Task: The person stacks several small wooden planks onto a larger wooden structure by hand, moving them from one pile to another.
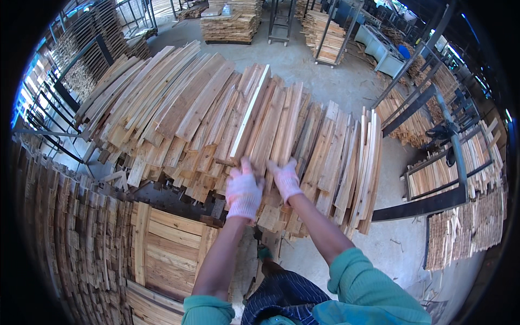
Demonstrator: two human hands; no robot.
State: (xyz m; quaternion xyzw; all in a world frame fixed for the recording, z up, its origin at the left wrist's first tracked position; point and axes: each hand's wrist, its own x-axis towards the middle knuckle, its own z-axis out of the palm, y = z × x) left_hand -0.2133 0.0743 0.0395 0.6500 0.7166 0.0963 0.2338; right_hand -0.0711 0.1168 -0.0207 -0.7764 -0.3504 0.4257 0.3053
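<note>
Both my hands wear pale pinkish knit gloves and work at the near ends of long wooden planks (261,130) on a large pile. My left hand (244,192) grips at the plank ends, just below a plank with a bright pale edge (251,111). Close by on the right, my right hand (285,179) is closed about neighbouring plank ends, its fingertips slightly blurred. The planks lie side by side in uneven layers, their far ends pointing away from me. The undersides of the gripped planks are hidden.
A wooden panel (173,244) stands below the pile at the left, beside a tall stack of wood (70,233). Metal frame posts (460,162) rise at the right near more stacked planks (460,233). Another stack (231,24) stands on the concrete floor (292,59) beyond.
</note>
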